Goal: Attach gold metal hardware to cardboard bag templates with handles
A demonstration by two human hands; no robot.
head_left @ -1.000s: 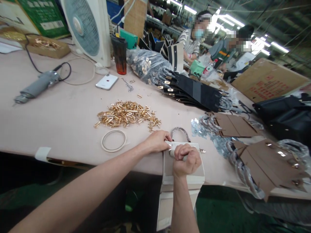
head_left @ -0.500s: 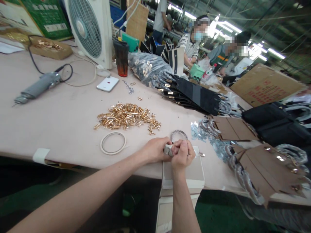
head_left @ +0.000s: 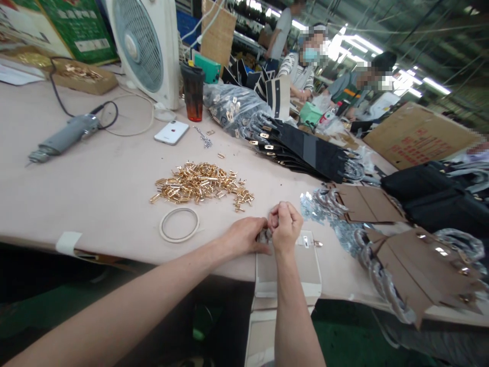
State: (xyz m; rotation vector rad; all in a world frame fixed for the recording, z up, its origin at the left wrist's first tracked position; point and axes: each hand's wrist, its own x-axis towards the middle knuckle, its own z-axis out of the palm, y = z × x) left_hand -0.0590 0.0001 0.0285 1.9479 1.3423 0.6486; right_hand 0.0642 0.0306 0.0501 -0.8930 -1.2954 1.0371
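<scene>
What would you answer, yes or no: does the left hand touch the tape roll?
No, the tape roll lies apart from the left hand, which is at the pale panel.

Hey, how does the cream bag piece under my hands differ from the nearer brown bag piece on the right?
Colour: the cream bag piece is pale; the brown bag piece is much darker.
Contact: your left hand and right hand are at the cream bag piece; neither touches the brown bag piece.
Shared: both show shiny metal fittings.
</scene>
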